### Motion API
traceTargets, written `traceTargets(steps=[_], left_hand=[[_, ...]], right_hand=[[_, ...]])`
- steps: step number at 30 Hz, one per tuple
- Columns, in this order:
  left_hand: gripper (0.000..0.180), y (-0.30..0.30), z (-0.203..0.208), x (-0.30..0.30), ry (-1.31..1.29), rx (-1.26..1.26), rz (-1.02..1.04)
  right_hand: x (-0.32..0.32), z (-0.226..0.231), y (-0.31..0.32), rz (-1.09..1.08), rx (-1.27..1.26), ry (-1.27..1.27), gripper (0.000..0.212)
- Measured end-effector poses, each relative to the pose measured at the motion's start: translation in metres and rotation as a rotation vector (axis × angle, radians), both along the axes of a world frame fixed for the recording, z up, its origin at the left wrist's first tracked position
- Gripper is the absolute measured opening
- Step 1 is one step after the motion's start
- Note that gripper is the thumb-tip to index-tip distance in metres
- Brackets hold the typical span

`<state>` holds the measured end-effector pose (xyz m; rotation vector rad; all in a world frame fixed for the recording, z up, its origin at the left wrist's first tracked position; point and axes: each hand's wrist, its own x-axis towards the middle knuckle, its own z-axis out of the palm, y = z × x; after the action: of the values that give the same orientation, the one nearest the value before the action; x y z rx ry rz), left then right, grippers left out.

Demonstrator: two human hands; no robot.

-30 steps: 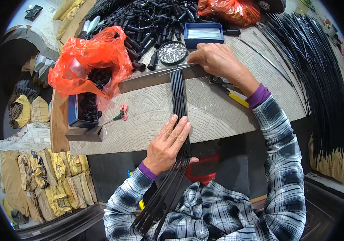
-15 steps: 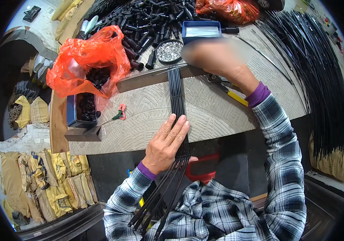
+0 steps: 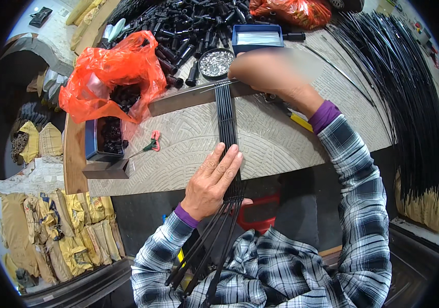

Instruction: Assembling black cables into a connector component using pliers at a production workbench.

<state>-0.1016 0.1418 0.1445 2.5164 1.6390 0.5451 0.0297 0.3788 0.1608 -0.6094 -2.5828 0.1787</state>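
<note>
My left hand (image 3: 212, 180) lies with straight fingers along the top of a flat row of thin black rods (image 3: 226, 117), its thumb underneath, so the row is clasped between them. Far ends of the rods rest on a metal bar (image 3: 182, 100); their loose near ends fan out toward my lap. Beyond the bar, my right hand (image 3: 273, 74) is closed, partly blurred. A thin metal wire (image 3: 210, 89) crosses the rod ends and runs to its fingertips. Right behind the rods stands a round dish of small shiny pieces (image 3: 217, 63).
A blue box of white sticks (image 3: 257, 37) and a heap of black tubular parts (image 3: 188, 25) lie behind. On the left are an orange plastic bag (image 3: 111, 61) and small scissors (image 3: 151, 142). Yellow-handled pliers (image 3: 300, 122) lie beneath my right wrist. Long black rods (image 3: 404, 87) hang at right.
My right hand has shifted very slightly left at the rod ends. The left hand keeps its place on the row of rods.
</note>
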Motion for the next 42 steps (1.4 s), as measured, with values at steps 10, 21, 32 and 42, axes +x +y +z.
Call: traceTargets(steps=[10, 21, 32, 42], left_hand=[[0.083, -0.001, -0.003, 0.0, 0.015, 0.004, 0.0], [0.084, -0.003, -0.002, 0.0, 0.019, -0.008, 0.002], [0.084, 0.0, -0.004, 0.001, 0.019, 0.003, 0.015], [0.087, 0.0, 0.001, 0.005, 0.046, -0.02, 0.03]], right_hand=[[-0.01, -0.008, -0.002, 0.057, 0.031, 0.028, 0.007], [0.005, -0.009, 0.012, -0.004, -0.027, -0.013, 0.012], [-0.003, -0.009, 0.005, 0.012, 0.043, 0.016, 0.009], [-0.002, -0.007, 0.006, 0.047, 0.064, -0.045, 0.019]])
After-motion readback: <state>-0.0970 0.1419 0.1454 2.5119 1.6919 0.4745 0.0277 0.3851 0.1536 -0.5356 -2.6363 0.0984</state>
